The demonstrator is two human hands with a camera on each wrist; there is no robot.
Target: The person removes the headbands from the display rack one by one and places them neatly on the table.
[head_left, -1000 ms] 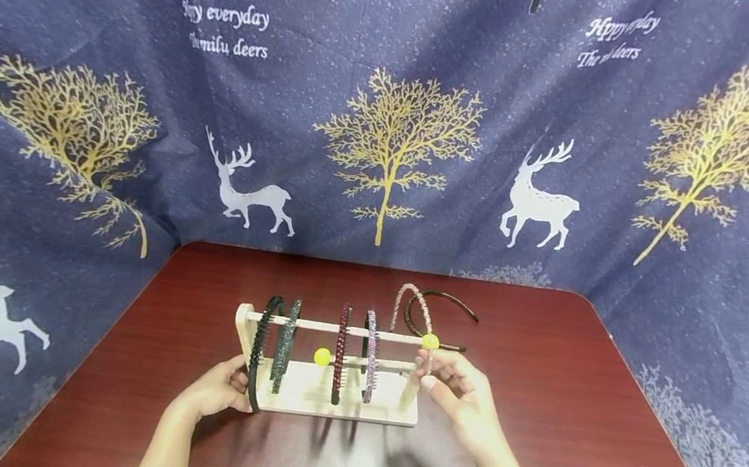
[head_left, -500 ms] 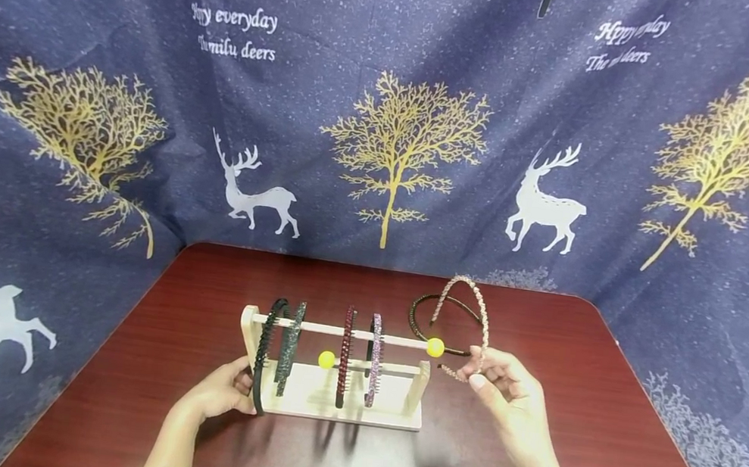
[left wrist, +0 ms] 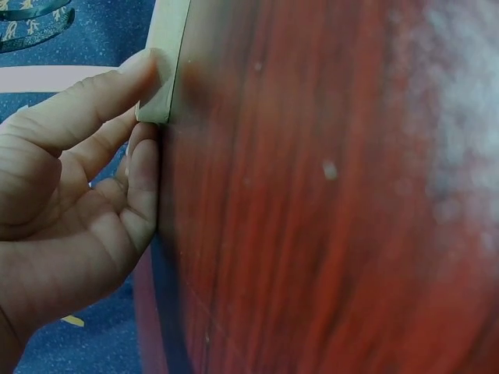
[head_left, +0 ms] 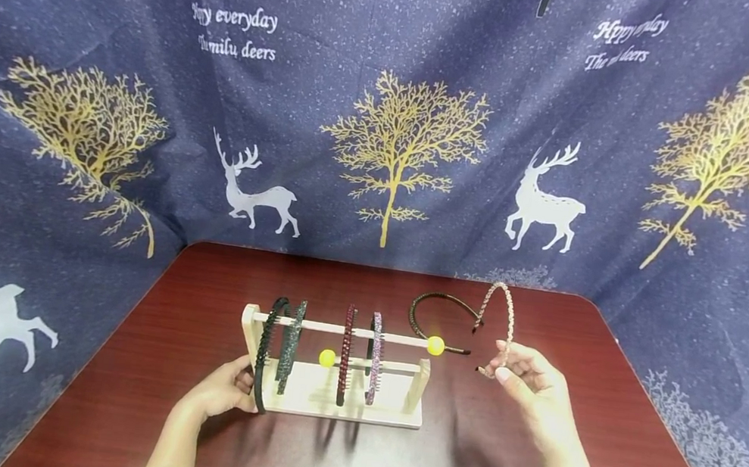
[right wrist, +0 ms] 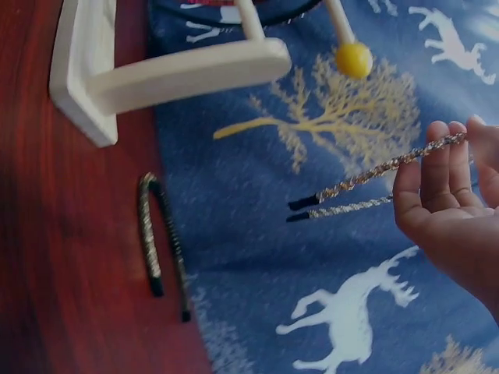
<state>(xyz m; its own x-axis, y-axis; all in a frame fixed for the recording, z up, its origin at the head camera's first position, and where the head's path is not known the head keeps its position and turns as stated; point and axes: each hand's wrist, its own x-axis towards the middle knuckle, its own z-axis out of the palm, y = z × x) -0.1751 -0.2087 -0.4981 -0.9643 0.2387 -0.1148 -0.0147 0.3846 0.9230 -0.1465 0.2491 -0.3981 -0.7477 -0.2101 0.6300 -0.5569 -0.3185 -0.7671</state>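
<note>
A pale wooden headband rack (head_left: 312, 394) stands on the table in the head view. My left hand (head_left: 219, 388) grips the left end of its base, thumb above and fingers below the corner in the left wrist view (left wrist: 86, 164). Several headbands hang on its rods: a black one (head_left: 260, 374), a dark green one (head_left: 290, 346), a dark red one (head_left: 345, 352) and a glittery purple one (head_left: 374, 363). Right of the rack, my right hand (head_left: 539, 392) pinches a braided, pinkish-gold headband (head_left: 510, 320) in the air, its black tips pointing away from the fingers in the right wrist view (right wrist: 366, 175).
A dark brown-gold headband (head_left: 439, 295) lies on the table behind the rack's right end. Yellow balls cap the upper rod (head_left: 436, 346) and lower rod (head_left: 328, 358). The red-brown table (head_left: 205, 284) meets a blue cloth backdrop (head_left: 344, 200) with deer and trees.
My right hand has carried the pinkish-gold headband rightward, from around the upper rod's ball end to a spot off the rod. My left hand stays on the rack's base.
</note>
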